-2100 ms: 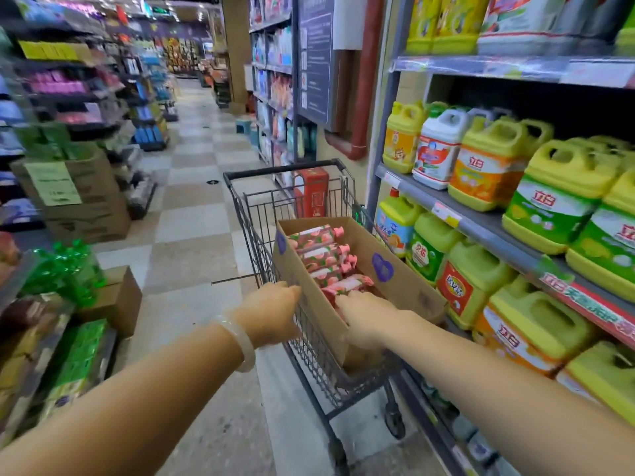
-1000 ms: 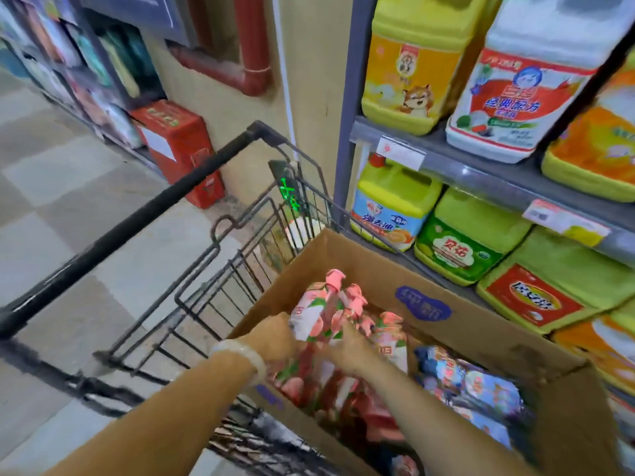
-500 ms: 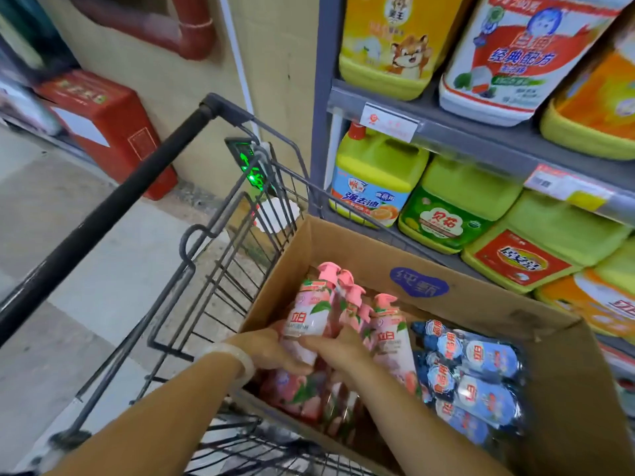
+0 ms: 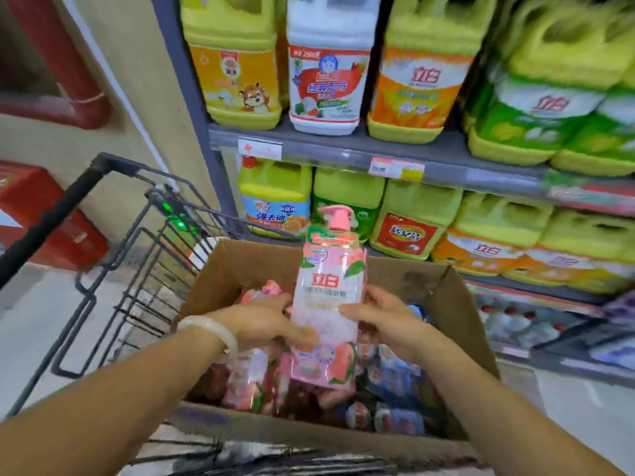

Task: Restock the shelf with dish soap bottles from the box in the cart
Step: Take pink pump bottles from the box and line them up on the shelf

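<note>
A pink pump dish soap bottle [image 4: 328,290] stands upright above the open cardboard box [image 4: 450,304], which sits in the black wire cart [image 4: 137,242]. My left hand [image 4: 264,321] grips the bottle's left side and my right hand [image 4: 385,317] grips its right side. More pink bottles [image 4: 247,379] lie in the box's left half and blue ones [image 4: 395,376] in its right half. The grey shelf [image 4: 343,154] straight ahead carries large yellow and green detergent jugs [image 4: 422,80].
A lower shelf row of jugs [image 4: 412,218] stands right behind the box. A red box [image 4: 37,214] sits on the floor by the wall at left, below a red pipe [image 4: 65,80]. The bottom shelf at right holds small bottles [image 4: 515,321]. Tiled floor [image 4: 31,331] lies left of the cart.
Both hands have lifted one pink bottle upright out of the box, where half a second ago they reached among the lying bottles. The view has tilted up toward the shelf.
</note>
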Motion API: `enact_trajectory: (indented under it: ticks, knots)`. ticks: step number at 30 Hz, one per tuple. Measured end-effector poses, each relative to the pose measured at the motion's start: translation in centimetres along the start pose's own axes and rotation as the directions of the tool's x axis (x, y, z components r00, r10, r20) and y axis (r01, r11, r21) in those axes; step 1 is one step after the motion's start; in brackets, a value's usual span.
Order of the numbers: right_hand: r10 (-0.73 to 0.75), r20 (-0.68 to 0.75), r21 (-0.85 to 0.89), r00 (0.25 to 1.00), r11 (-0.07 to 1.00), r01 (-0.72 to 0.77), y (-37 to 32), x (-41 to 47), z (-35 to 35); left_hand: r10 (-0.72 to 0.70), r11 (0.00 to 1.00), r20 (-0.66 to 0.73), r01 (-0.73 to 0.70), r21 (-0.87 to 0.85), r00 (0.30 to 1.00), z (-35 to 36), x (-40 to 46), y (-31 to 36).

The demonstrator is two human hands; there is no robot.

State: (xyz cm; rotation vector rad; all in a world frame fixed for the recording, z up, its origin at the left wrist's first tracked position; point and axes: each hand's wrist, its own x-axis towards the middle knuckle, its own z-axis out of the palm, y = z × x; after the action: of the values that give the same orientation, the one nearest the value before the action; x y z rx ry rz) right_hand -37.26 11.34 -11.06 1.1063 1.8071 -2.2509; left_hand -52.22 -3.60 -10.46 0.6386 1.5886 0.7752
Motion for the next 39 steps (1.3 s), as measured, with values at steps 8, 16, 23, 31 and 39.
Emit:
enact_trajectory:
  ticks: [8,16,23,31,39]
  knots:
    - [-0.222,-0.216,0.112,0.951,0.962,0.250,-0.5,-15.8,-15.2,0.313,0.943,0.123,-0.324,0.080,0.942,17.0,1.3,12.8]
    - [-0.357,-0.463,0.084,0.811,0.894,0.441,0.3,-34.2,-28.9,0.484,0.821,0.203,-0.522,0.231,0.851,36.2,1.4,24.6]
    - [-0.354,-0.655,0.028,0.668,0.871,0.490,1.7,-45.8,-37.9,0.553,0.702,0.403,-0.668,0.245,0.729,50.1,1.0,32.6]
    - [-0.391,-0.777,-0.090,0.493,0.844,0.528,1.8,-53.0,-49.7,0.635,0.595,0.497,-0.785,0.172,0.591,62.3,6.4,41.7]
    - [-0.447,-0.782,-0.187,0.435,0.834,0.520,-3.8,-55.4,-66.6,0.728,0.532,0.448,-0.840,0.108,0.519,72.4,15.6,54.8]
